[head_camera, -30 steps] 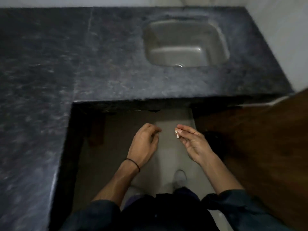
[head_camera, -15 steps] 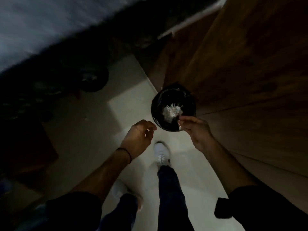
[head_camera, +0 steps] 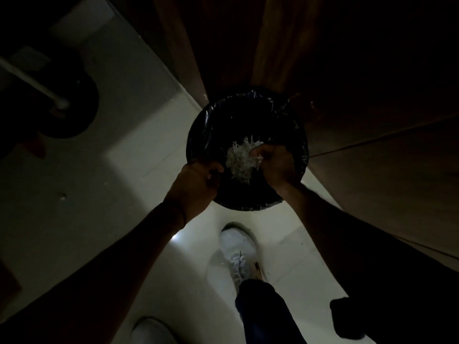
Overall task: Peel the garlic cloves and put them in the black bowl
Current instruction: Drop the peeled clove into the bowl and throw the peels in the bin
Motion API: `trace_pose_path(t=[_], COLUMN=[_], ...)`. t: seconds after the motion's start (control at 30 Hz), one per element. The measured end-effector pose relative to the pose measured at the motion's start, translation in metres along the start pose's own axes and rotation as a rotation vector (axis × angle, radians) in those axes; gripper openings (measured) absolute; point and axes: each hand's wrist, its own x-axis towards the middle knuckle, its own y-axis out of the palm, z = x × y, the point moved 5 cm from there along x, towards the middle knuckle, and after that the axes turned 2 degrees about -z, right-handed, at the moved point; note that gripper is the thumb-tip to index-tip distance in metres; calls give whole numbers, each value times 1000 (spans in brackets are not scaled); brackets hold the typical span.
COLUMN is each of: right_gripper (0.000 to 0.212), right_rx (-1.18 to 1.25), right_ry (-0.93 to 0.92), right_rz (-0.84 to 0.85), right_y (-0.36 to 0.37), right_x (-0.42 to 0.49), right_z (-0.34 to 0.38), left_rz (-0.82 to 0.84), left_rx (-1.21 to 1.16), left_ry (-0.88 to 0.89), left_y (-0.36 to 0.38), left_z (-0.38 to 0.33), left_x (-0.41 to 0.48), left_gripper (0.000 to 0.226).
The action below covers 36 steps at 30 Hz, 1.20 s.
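- Reaching over the near right part of the bin (head_camera: 248, 112): the right hand (head_camera: 278, 167), fingertips bunched together and pointing down at the heap; too dark for telling whether it is pinching anything.
- Hanging at the bin's near left rim: the left hand (head_camera: 198, 187), fingers curled and thumb lying against them; not possible to tell whether it is gripping the liner, something small, or nothing.
- Lying inside the bin, between the two hands: the garlic skins (head_camera: 239, 158), showing as a pale heap of thin, papery, curling shreds, whitish against the black, just beside the right fingertips.
- Standing on the floor (head_camera: 124, 157) close against the wooden panel (head_camera: 360, 120): the round bin, wearing a glossy black plastic liner folded over its rim.
- Standing nearer than the bin: a white laced shoe (head_camera: 239, 252) under a dark trouser leg, a second pale shoe (head_camera: 151, 331) showing at the near edge.
- Sitting far left on the pale tiles: a dark round thing (head_camera: 74, 120) with a white pipe (head_camera: 32, 80) running into it.
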Motion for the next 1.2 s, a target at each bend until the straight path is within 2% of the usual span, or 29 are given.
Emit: trace_pose_path(t=[0.17,0.27,0.4,0.53,0.67,0.8,0.83,0.87,0.93,1.0,1.07,1.2], right_gripper=[30,23,23,32,27,25,25,23,25,39,44,24], right_rx=[-197,-281,-425,-324,-332,-190,-214,-227,-340,-336,-268,-142], right_ry=[-122,-238,-216,-207,-194,-77,-91,-65,-148,-116,-103,-132], right_rz=[5,-83,-28,-85,-69,-143,-209,-149,-84,-24,2,-24], right_y=[11,7,7,4,-3,-10,-14,-15,-16,-19,-19,-29], right_x=[8,6,3,0,-4,-16,-17,-20,-19,-22,-31,-48], right_z=[2,13,18,22,28,35,34,34,38,39,46,67], left_rz=[-12,-13,-21,-24,-24,-5,-4,-5,-7,-8,-19,-25], left_rx=[-14,-35,-64,-83,-89,-94,-93,-91,-93,-90,-102,-43], left_ry=[-15,-18,-34,-52,-56,-57,-54,-47,-43,-45,-35,9], left_y=[7,5,0,-5,-8,-11,-12,-13,-16,-19,-24,-39], left_z=[8,7,2,-5,-13,-20,-22,-23,-25,-28,-34,-51], left_x=[12,12,10,9,9,5,4,2,0,-4,-10,-26], left_gripper=[16,18,15,19,21,22,21,21,22,25,27,25])
